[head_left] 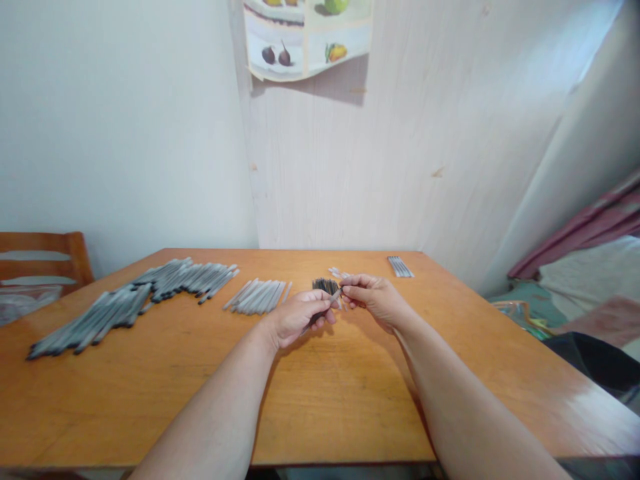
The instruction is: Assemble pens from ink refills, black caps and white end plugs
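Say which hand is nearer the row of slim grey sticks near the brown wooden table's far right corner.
Right. The right hand is left of the sticks, on the near side; the left hand is farther left.

Both hands (299,317) on a slim stick (335,297), wooden table (320,407) below, dark-ended sticks (107,321) at left, pale sticks (257,297) beside them

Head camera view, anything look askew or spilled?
The pale fruit poster looks askew: its bottom edge slants up rightward. On the brown wooden table, the grey, black-tipped sticks at left lie raggedly; nothing looks spilled.
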`<action>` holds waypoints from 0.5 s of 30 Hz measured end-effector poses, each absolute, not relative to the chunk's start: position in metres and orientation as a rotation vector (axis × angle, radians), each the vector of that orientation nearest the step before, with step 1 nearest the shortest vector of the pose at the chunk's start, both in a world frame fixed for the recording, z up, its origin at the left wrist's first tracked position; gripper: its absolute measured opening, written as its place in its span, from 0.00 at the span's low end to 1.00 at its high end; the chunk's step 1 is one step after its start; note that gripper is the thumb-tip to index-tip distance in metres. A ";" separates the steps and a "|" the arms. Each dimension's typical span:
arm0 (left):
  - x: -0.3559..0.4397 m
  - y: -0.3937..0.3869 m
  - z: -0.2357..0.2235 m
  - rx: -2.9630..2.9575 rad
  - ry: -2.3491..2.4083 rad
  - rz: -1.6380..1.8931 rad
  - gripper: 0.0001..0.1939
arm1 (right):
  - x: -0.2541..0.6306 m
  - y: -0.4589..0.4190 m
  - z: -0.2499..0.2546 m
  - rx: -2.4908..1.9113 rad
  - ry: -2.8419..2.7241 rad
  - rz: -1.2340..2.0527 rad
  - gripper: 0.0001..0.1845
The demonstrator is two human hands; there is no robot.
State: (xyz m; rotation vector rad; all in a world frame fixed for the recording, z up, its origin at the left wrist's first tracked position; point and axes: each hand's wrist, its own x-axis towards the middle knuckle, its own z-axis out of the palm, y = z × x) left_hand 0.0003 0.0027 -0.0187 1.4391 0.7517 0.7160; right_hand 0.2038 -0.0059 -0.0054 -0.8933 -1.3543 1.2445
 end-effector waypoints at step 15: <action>0.002 0.000 -0.014 1.412 0.771 0.711 0.14 | 0.204 -0.008 -0.003 -0.893 -1.359 1.278 0.17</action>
